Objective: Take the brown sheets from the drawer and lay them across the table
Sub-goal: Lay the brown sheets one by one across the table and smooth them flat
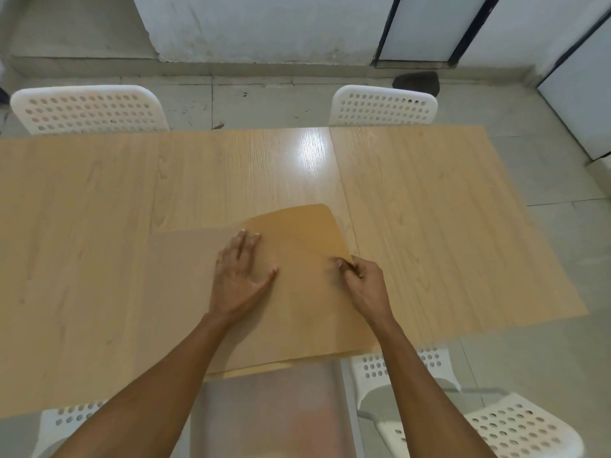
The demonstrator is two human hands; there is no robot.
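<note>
pressing: your left hand (243, 276) lies flat, palm down, on the brown sheets (291, 292), fingers spread wide and pointing away from you, thumb splayed toward your right.
left arm: it reaches in from the lower left, forearm bare, wrist straight and low over the sheet.
pinching: your right hand (365, 285) is closed narrow on the right edge of the sheets, thumb and forefinger nipping the paper where a corner lifts, the other fingers curled under.
right arm: it comes in from the lower right, forearm bare, wrist bent slightly inward toward the left hand.
gap between hands: near each other, not touching, both on the same stack.
brown sheets: they sit on the table (99, 226) at its near edge, centred in front of you; one paler sheet lies square to the edge, and a darker tan sheet with a rounded far corner fans out from it at an angle toward the far right.
overhang: the near edge of the sheets just passes the table edge.
table: light wood grain, with a seam running front to back just right of the sheets.
chairs: white perforated chairs (89, 109) stand at the far side, and more at the near side beside your arms.
drawer: you cannot tell where it is from this view.
</note>
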